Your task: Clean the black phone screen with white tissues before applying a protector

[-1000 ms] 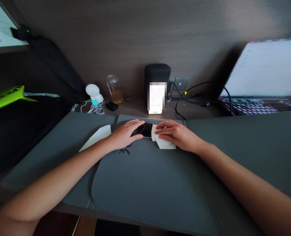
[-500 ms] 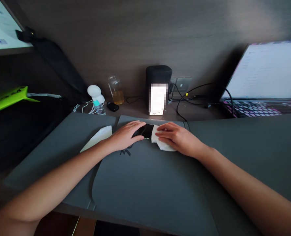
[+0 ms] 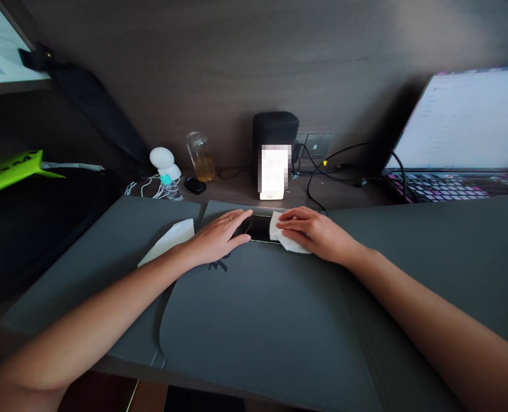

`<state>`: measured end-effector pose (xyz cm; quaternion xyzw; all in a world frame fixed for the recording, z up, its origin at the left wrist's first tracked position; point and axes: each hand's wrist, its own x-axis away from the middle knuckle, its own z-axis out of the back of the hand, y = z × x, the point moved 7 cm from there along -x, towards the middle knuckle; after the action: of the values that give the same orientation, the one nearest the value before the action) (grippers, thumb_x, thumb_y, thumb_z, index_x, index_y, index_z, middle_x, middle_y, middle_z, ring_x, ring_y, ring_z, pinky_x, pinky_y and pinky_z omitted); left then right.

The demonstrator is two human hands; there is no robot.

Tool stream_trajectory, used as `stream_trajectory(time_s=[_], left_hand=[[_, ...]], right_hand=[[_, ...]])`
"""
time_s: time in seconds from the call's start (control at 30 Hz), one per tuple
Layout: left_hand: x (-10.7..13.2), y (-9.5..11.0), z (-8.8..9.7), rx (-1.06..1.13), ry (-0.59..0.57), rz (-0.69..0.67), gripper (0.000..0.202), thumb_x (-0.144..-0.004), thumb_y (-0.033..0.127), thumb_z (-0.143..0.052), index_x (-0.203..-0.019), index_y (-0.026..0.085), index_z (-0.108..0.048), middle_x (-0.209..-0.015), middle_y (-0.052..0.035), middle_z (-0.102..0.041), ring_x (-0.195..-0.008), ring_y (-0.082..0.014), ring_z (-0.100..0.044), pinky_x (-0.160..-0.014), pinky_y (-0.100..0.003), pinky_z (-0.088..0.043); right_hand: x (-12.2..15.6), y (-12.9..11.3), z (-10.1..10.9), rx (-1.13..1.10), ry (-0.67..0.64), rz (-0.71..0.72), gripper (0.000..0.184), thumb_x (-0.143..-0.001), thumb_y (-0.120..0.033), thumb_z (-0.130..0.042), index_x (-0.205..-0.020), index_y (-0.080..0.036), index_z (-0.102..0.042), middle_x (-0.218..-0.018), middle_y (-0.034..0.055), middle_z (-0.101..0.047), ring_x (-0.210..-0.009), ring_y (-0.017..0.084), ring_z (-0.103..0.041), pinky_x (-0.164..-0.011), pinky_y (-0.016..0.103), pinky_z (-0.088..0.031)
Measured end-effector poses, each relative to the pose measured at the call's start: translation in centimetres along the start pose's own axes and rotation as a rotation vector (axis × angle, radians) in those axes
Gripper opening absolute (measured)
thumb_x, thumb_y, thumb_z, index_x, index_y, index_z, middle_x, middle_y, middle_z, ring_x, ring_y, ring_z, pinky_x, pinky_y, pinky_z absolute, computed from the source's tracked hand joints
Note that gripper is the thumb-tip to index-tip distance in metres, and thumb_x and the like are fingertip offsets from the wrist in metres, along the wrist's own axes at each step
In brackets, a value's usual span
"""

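Observation:
A dark glossy smartphone (image 3: pixel 261 228) lies flat and sideways on the grey mat (image 3: pixel 262 315). Around its left end is my left hand (image 3: pixel 222 236), fingers along the far edge and thumb at the near edge, holding it. My right hand (image 3: pixel 316 232) grips a crumpled white tissue (image 3: pixel 294 244) and presses it on the right part of the phone's screen, covering that end. Beside my left wrist, partly under the forearm, a flat white sheet (image 3: pixel 172 237) rests on the mat.
Along the back stand a black speaker (image 3: pixel 275 127), a glowing blurred screen (image 3: pixel 274 171), a bottle of yellowish liquid (image 3: pixel 204 167), a black key fob (image 3: pixel 194 185) and a white round-headed gadget (image 3: pixel 162 158). Cables (image 3: pixel 312 183) run toward the laptop (image 3: pixel 460 126) at right.
My right hand has slid the tissue slightly right and away from me, baring more of the phone's screen. My left hand stays on the phone.

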<state>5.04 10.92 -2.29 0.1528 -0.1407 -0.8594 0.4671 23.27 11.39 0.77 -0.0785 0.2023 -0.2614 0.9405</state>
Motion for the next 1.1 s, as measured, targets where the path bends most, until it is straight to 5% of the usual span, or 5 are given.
stream_trajectory(time_s=[0.2, 0.33, 0.57, 0.67, 1.1], left_hand=[[-0.1, -0.1, 0.0, 0.001, 0.031, -0.014, 0.055, -0.098, 0.037, -0.051, -0.148, 0.023, -0.032, -0.151, -0.0091, -0.043, -0.141, -0.0220, -0.037, -0.116, -0.039, -0.032], [-0.1, -0.2, -0.2, -0.003, 0.019, -0.006, 0.056, -0.098, 0.038, -0.051, -0.148, 0.022, -0.032, -0.151, -0.0094, -0.043, -0.142, -0.0225, -0.035, -0.116, -0.039, -0.032], [-0.2, -0.1, -0.1, -0.014, 0.027, -0.003, 0.055, -0.098, 0.036, -0.051, -0.148, 0.020, -0.033, -0.152, -0.0101, -0.042, -0.141, -0.0215, -0.036, -0.116, -0.038, -0.031], [-0.1, -0.2, -0.2, -0.024, 0.023, -0.005, 0.057, -0.098, 0.038, -0.052, -0.148, 0.020, -0.033, -0.152, -0.0096, -0.042, -0.142, -0.0221, -0.035, -0.116, -0.037, -0.031], [-0.2, 0.0, -0.1, -0.012, 0.030, -0.015, 0.056, -0.097, 0.034, -0.053, -0.148, 0.020, -0.034, -0.151, -0.0098, -0.043, -0.141, -0.0212, -0.037, -0.116, -0.037, -0.032]], right_hand=[[-0.5, -2.7, -1.6, 0.041, -0.077, 0.109, 0.042, -0.097, -0.040, -0.052, -0.130, -0.015, -0.058, -0.128, 0.0143, -0.059, -0.121, 0.028, -0.054, -0.102, 0.047, -0.049], [-0.6, -2.0, -1.6, 0.042, -0.059, 0.072, 0.036, -0.099, -0.035, -0.047, -0.128, -0.018, -0.059, -0.128, 0.0119, -0.059, -0.119, 0.026, -0.056, -0.102, 0.047, -0.049], [-1.0, -3.9, -2.4, 0.031, -0.097, 0.125, 0.061, -0.095, -0.053, -0.049, -0.138, -0.010, -0.050, -0.140, 0.0181, -0.051, -0.133, 0.031, -0.044, -0.110, 0.049, -0.043], [-0.9, -3.3, -2.5, 0.041, -0.112, 0.093, 0.055, -0.099, -0.048, -0.045, -0.138, -0.010, -0.050, -0.144, 0.0173, -0.049, -0.136, 0.029, -0.043, -0.111, 0.048, -0.041], [-0.7, -3.6, -2.6, 0.050, -0.155, 0.070, 0.080, -0.092, -0.062, -0.048, -0.145, -0.002, -0.040, -0.153, 0.0220, -0.033, -0.144, 0.032, -0.029, -0.119, 0.049, -0.028]])
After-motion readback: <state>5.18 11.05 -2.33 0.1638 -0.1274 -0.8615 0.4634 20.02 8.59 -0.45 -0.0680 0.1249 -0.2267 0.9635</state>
